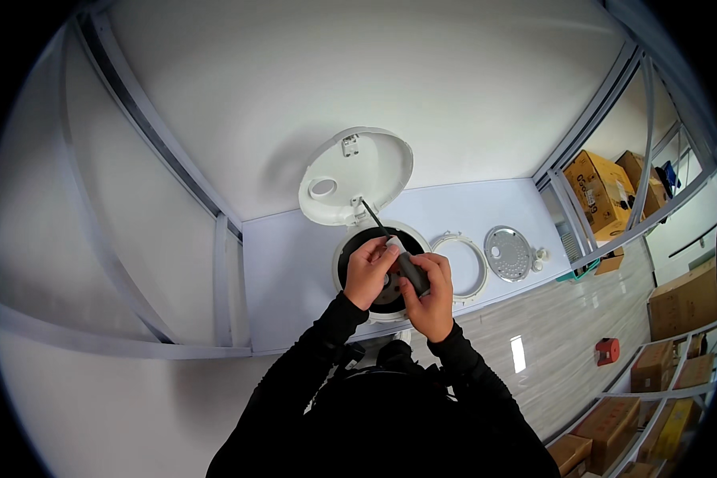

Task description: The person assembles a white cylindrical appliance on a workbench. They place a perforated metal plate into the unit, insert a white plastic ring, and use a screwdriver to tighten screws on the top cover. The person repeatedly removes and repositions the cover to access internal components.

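A screwdriver [413, 273] with a dark grey handle and a white front part lies in both my hands. My right hand [432, 301] is wrapped round its handle, and my left hand [364, 273] pinches it near the white part. Its thin dark shaft slants up and left, the tip at a small fitting on the inner lower edge of a raised white lid [378, 163]. Whether the tip touches a screw is too small to tell. Below the lid stands a round white rice cooker body [337, 275] with a dark inside, partly hidden by my hands.
Right of the cooker, a white ring [484, 275], a perforated grey metal disc [508, 253] and small white round parts [540, 256] lie on the white table [287, 287]. A wall rises behind. Frame posts, cardboard boxes [597, 191] and a red stool [607, 351] are at right.
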A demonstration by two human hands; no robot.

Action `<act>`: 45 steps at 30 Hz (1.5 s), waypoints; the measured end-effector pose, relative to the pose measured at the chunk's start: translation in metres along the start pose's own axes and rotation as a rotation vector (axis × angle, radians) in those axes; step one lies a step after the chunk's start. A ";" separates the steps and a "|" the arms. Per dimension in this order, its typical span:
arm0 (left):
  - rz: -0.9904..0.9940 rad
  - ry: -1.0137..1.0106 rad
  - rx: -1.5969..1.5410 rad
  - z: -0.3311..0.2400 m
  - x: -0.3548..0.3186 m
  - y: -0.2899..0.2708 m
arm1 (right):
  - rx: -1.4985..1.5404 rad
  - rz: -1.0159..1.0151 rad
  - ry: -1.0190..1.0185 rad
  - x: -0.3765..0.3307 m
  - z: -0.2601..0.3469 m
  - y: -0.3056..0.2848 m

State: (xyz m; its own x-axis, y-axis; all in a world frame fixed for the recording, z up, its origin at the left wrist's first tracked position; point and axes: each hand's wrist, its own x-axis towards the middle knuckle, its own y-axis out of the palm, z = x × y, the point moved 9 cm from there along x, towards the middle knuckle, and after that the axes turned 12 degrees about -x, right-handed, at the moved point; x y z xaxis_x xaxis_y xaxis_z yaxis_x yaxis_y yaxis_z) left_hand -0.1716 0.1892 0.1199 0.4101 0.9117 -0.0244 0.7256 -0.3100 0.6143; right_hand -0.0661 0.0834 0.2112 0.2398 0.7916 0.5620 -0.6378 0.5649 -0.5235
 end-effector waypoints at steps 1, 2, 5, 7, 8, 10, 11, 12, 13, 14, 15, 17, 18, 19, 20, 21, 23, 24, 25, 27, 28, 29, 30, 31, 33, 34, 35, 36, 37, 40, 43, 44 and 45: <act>0.002 -0.006 -0.004 -0.001 0.000 0.001 | -0.001 -0.006 0.001 -0.001 -0.001 -0.001; 0.000 -0.009 -0.008 -0.002 -0.001 0.001 | 0.003 -0.002 -0.007 -0.001 0.000 -0.001; -0.013 -0.029 -0.103 0.005 0.005 -0.010 | 0.021 0.008 -0.029 -0.006 -0.002 -0.005; -0.114 -0.009 -0.138 0.004 0.004 -0.016 | 0.043 0.011 -0.041 -0.012 -0.008 -0.011; -0.164 0.003 -0.155 0.001 0.003 -0.018 | 0.062 0.018 -0.045 -0.014 -0.010 -0.015; -0.210 0.065 -0.232 -0.001 0.004 -0.027 | 0.101 0.032 -0.053 -0.020 -0.017 -0.024; -0.231 0.096 -0.271 -0.003 0.005 -0.029 | 0.102 0.046 -0.058 -0.023 -0.020 -0.028; -0.231 0.117 -0.283 -0.005 0.004 -0.030 | 0.116 0.056 -0.048 -0.026 -0.023 -0.033; -0.230 0.138 -0.295 -0.007 0.004 -0.031 | 0.129 0.066 -0.037 -0.029 -0.025 -0.037; -0.228 0.158 -0.307 -0.009 0.004 -0.033 | 0.141 0.074 -0.027 -0.031 -0.027 -0.041; -0.210 0.162 -0.303 -0.009 0.005 -0.033 | 0.152 0.078 -0.033 -0.033 -0.024 -0.044; -0.174 0.165 -0.295 -0.009 0.006 -0.031 | 0.156 0.081 -0.032 -0.035 -0.024 -0.049; -0.159 0.172 -0.274 -0.010 0.006 -0.030 | 0.158 0.083 -0.031 -0.037 -0.024 -0.051; -0.143 0.180 -0.254 -0.012 0.007 -0.029 | 0.156 0.075 -0.033 -0.037 -0.022 -0.052; -0.128 0.189 -0.233 -0.013 0.007 -0.029 | 0.156 0.067 -0.036 -0.037 -0.020 -0.053; -0.130 0.191 -0.247 -0.014 0.008 -0.031 | 0.156 0.060 -0.039 -0.037 -0.019 -0.054; -0.136 0.195 -0.274 -0.018 0.009 -0.033 | 0.153 0.041 -0.055 -0.036 -0.016 -0.056; -0.169 0.191 -0.278 -0.020 0.009 -0.036 | 0.153 0.032 -0.063 -0.036 -0.015 -0.057; -0.201 0.187 -0.282 -0.023 0.009 -0.039 | 0.143 0.020 -0.057 -0.035 -0.015 -0.058; -0.223 0.144 -0.303 -0.023 0.009 -0.043 | 0.125 -0.005 -0.047 -0.035 -0.014 -0.058; -0.211 0.103 -0.319 -0.022 0.009 -0.044 | 0.109 -0.016 -0.054 -0.034 -0.014 -0.058; -0.201 0.064 -0.333 -0.020 0.008 -0.045 | 0.097 -0.026 -0.062 -0.031 -0.013 -0.056; -0.174 0.012 -0.373 -0.016 0.007 -0.044 | 0.084 -0.037 -0.069 -0.028 -0.012 -0.054; -0.147 -0.041 -0.413 -0.012 0.006 -0.042 | 0.076 -0.045 -0.055 -0.025 -0.012 -0.051; -0.084 -0.112 -0.405 -0.008 0.002 -0.035 | 0.056 -0.063 -0.027 -0.018 -0.010 -0.043; -0.049 -0.129 -0.357 -0.007 0.000 -0.030 | 0.047 -0.067 -0.038 -0.014 -0.006 -0.040; -0.014 -0.146 -0.311 -0.007 -0.001 -0.024 | 0.036 -0.070 -0.048 -0.011 -0.003 -0.037; 0.009 -0.165 -0.193 -0.008 -0.002 -0.019 | 0.026 -0.073 -0.059 -0.008 0.000 -0.034; 0.032 -0.184 -0.074 -0.009 -0.003 -0.015 | 0.029 -0.067 -0.069 -0.006 0.002 -0.030; 0.044 -0.164 0.065 -0.011 -0.004 -0.004 | 0.021 -0.056 -0.086 -0.003 0.009 -0.019; 0.038 -0.147 0.027 -0.006 -0.002 -0.011 | 0.023 -0.045 -0.086 0.001 0.013 -0.010; 0.038 -0.132 0.022 -0.006 -0.001 -0.011 | 0.022 -0.041 -0.084 0.002 0.013 -0.008; 0.037 -0.117 0.018 -0.006 0.001 -0.011 | 0.022 -0.043 -0.086 0.003 0.014 -0.006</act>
State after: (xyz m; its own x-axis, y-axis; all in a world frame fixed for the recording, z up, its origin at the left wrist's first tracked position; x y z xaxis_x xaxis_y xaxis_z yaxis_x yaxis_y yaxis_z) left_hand -0.1830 0.1951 0.1179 0.4979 0.8621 -0.0943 0.7180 -0.3489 0.6023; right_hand -0.0713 0.0787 0.2249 0.2038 0.7432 0.6373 -0.6442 0.5920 -0.4843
